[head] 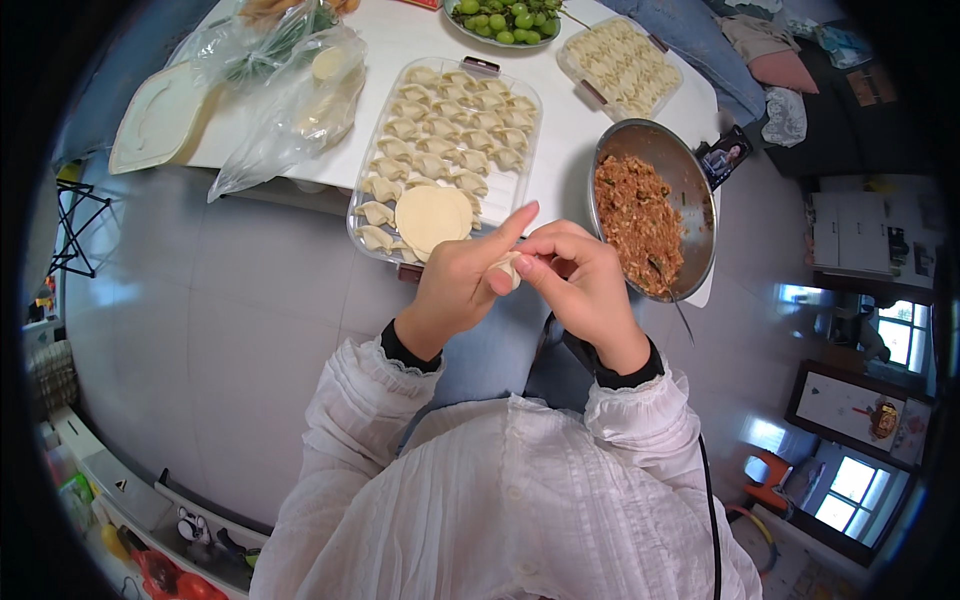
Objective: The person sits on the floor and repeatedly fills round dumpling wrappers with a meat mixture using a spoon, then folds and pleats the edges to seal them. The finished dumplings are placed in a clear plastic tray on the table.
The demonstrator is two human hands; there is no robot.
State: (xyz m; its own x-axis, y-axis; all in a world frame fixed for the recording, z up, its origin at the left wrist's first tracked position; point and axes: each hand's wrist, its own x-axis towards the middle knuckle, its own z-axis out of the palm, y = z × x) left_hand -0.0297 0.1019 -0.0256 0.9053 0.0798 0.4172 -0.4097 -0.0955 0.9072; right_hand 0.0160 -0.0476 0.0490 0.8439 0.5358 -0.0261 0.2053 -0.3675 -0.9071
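Observation:
Between my two hands, over my lap, is a small folded dumpling (508,268). My left hand (461,281) holds it from one side, with the index finger pointing up and away. The thumb and fingers of my right hand (581,281) pinch its near edge; part of it is hidden by fingers. Just beyond my left hand, a stack of round dough wrappers (433,217) lies on the near end of a clear plastic tray (504,206). Rows of shaped dumplings (439,146) fill much of that tray. To the right, a metal bowl (694,187) holds reddish minced filling (637,217) and a utensil with a thin handle (681,319).
On the white table (559,135) stand a second tray of dumplings (622,64), a plate of green grapes (506,21) and a plastic bag with more wrappers (315,97). A pale lid (154,124) overhangs the left edge. A phone (724,157) leans beside the bowl.

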